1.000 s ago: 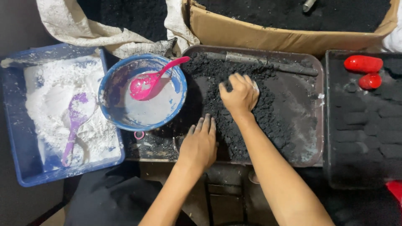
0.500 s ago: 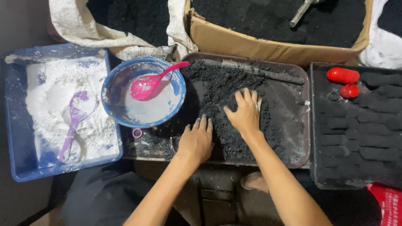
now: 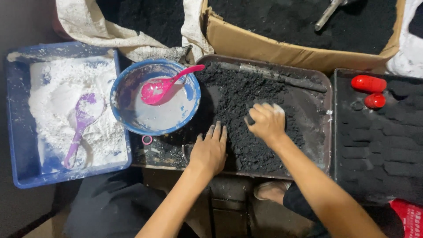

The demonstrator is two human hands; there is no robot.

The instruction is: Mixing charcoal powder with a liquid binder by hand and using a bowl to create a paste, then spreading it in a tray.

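The person works over a dark metal tray (image 3: 324, 132) that carries a heap of black granular powder (image 3: 246, 101), piled mostly toward the tray's left and middle. The left hand (image 3: 210, 150) lies flat, fingers spread and released, pressing on the near left edge of the heap. The right hand (image 3: 266, 121) is curled into a loose clench on top of the heap, fingers dug in and closed around a clump of the powder. The material appears loose, crumbly and slightly damp; it should be light in small amounts, soft, and liable to fall apart, so it is best scooped from beneath with cupped fingers rather than pinched. A dark rod-shaped tool (image 3: 273, 76) rests along the tray's far edge. Just left of the tray stands a blue bowl (image 3: 128, 83) holding a pink spoon (image 3: 165, 86) and pale residue. Further left, a blue tub (image 3: 17, 132) holds white powder and a purple spoon (image 3: 81, 123). To the right, a black tray (image 3: 339, 132) holds rows of formed black blocks and two red objects (image 3: 369, 83).
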